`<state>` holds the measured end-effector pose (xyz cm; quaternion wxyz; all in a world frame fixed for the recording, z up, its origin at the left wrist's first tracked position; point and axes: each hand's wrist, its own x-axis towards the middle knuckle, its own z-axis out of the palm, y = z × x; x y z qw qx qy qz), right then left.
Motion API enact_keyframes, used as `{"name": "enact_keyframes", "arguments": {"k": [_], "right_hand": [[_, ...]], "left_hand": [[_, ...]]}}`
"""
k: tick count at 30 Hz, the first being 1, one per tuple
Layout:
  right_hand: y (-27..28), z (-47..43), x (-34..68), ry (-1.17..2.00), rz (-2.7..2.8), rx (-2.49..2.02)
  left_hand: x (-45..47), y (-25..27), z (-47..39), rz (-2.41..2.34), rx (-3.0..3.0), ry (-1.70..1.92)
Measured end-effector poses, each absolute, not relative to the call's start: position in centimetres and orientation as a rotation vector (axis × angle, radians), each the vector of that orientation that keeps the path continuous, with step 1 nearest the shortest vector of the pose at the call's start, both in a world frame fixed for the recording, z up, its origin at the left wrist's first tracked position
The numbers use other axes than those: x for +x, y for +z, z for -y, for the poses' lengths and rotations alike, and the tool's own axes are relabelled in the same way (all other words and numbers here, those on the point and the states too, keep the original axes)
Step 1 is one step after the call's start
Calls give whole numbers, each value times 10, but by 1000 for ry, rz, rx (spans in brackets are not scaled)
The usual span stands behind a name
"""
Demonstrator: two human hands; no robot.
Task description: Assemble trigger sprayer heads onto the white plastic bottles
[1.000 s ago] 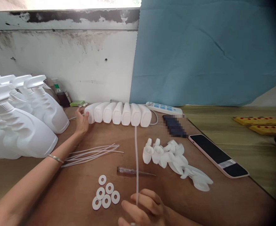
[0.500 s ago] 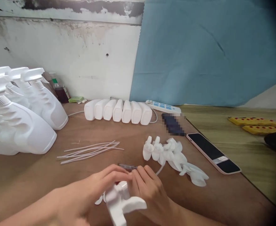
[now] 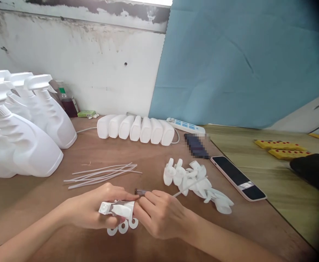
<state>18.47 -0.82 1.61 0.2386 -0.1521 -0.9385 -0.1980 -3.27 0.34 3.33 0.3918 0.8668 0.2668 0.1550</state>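
My left hand is closed around a white spray trigger head, which lies on its side with its collar end toward the right. Against that end press the curled fingers of my right hand. A thin white dip tube runs through the right hand and sticks out behind it, over the loose trigger heads. Whether its front end sits inside the trigger head is hidden by my fingers. Below the left hand lie white ring washers. Just beyond my fingertips shows a dark, see-through stick-like object, partly covered.
More dip tubes lie left of centre. Loose white trigger heads are heaped at right, near a phone. White bottles lie in a row at the back by a power strip. Assembled spray bottles stand at left.
The trigger head has turned from lever-up to lying sideways and moved up and left with my left hand. The dip tube behind my right hand now points up and right. More washers show.
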Motion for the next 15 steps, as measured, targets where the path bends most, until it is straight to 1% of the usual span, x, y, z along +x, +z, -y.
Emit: {"name": "enact_keyframes", "arguments": {"k": [3, 5, 7, 12, 15], "right_hand": [[19, 13, 181, -491, 2507, -430], [21, 16, 178, -357, 2508, -434], [24, 18, 176, -144, 2533, -431], [40, 21, 174, 502, 2606, -477], [56, 21, 171, 670, 2644, -493]], "left_hand": [[-33, 38, 1, -682, 2217, 272], [-35, 41, 6, -659, 2209, 269], [-37, 44, 10, -618, 2187, 266], [-42, 56, 16, -582, 2165, 246], [-41, 61, 22, -540, 2220, 323]]}}
